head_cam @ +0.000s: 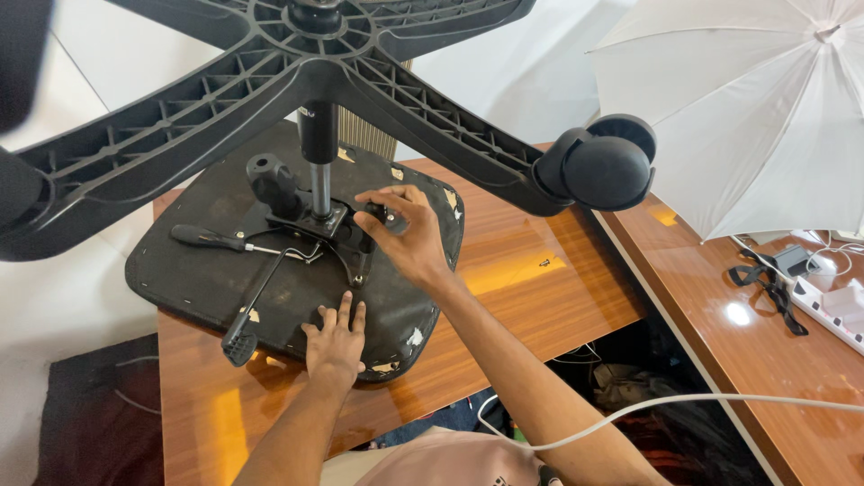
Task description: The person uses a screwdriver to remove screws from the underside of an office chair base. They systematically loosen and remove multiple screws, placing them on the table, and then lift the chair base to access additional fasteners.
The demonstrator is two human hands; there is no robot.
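L hand point(335, 344) lies flat, palm down, fingers stretched fwd and slightly spread, forearm running back toward lower centre of view. R hand point(401, 229) sits further fwd and higher, wrist bent, fingers point(382, 200) curled in a pinching grip w/ thumb. R forearm stretches long and diagonal from lower right, both arms bare.

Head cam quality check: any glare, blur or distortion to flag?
Head view: warm glare streaks on the wooden table; a bright hotspot on the side table; chair base looms large and soft at the top-left edge; both hands, left hand and right hand, sharp.
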